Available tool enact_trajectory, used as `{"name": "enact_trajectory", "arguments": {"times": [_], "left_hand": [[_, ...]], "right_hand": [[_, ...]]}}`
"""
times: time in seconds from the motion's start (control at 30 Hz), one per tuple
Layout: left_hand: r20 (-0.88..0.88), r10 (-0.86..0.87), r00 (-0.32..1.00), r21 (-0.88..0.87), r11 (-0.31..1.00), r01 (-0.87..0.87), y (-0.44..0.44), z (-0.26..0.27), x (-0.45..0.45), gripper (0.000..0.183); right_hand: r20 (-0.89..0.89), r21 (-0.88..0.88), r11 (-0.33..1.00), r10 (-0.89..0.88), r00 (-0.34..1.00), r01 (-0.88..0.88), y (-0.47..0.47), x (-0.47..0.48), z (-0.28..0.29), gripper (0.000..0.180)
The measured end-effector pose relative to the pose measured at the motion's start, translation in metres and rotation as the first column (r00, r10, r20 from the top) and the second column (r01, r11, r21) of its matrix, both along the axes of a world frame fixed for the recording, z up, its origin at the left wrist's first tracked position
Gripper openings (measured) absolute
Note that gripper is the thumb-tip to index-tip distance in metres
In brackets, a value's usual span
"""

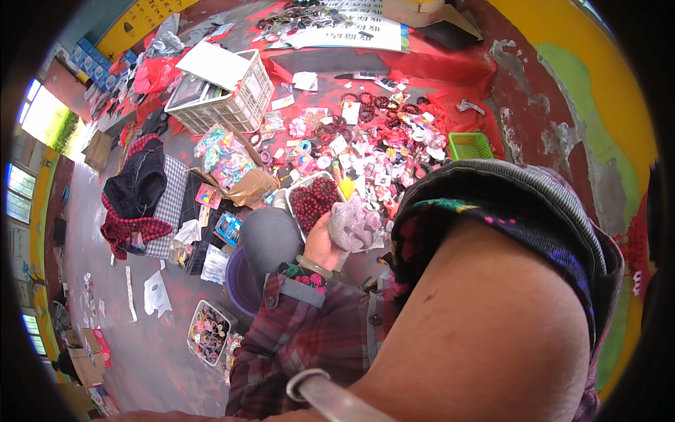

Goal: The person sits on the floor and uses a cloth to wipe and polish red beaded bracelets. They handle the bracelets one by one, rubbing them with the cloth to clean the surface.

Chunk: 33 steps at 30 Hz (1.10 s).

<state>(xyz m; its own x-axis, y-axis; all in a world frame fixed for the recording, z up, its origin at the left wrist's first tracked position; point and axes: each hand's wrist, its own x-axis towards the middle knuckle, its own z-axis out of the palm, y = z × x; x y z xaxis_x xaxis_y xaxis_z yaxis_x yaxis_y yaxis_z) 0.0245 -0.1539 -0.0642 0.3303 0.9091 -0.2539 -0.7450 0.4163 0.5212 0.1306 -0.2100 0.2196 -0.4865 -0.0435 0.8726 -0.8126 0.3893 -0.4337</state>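
My left hand (320, 245), with a pale bangle at its wrist, holds a pinkish-grey bundle (353, 226) with a bumpy surface like bubble wrap. What is inside the bundle cannot be made out. Just beyond the hand sits a white plastic basket (289, 203) holding dark red bead strings (315, 203). My right arm (474, 306) is raised very close to the camera and covers the lower right; its hand is out of view. A heap of small hair accessories and packets (387, 153) spreads on the floor ahead.
Left of my knee (271, 240) stands a purple bucket (240, 279). A cardboard box (248, 190) with colourful bagged goods is further forward, before a large white crate (232, 108). A green basket (469, 146) stands right of the heap, and a basket of trinkets (213, 332) is lower left.
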Motion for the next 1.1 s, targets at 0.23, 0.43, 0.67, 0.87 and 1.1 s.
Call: {"name": "enact_trajectory", "arguments": {"times": [0.23, 0.43, 0.67, 0.87, 1.1], "left_hand": [[-0.028, 0.028, 0.999, -0.054, 0.998, -0.03, -0.003, 0.005, -0.002, 0.029], [0.042, 0.061, 0.997, -0.009, 0.998, -0.061, -0.001, -0.002, -0.001, 0.028], [0.013, 0.034, 0.999, -0.001, 0.999, -0.034, -0.001, -0.001, -0.002, 0.026], [0.008, 0.042, 0.999, 0.0, 0.999, -0.042, -0.002, -0.001, 0.0, 0.027], [0.016, 0.039, 0.999, -0.008, 0.999, -0.039, -0.001, 0.0, -0.002, 0.028]], "right_hand": [[0.013, -0.015, 1.0, 0.007, 1.0, -0.007, 0.002, -0.009, -0.004, 0.016], [0.025, -0.011, 0.999, -0.031, 0.999, 0.031, -0.001, -0.012, -0.015, 0.016], [0.009, -0.002, 0.999, -0.047, 0.999, 0.047, 0.001, -0.01, -0.015, 0.016], [0.038, 0.014, 0.997, -0.08, 0.996, 0.079, 0.002, -0.006, -0.014, 0.016], [0.054, 0.035, 0.985, -0.168, 0.984, 0.166, 0.008, -0.001, -0.02, 0.016]]}}
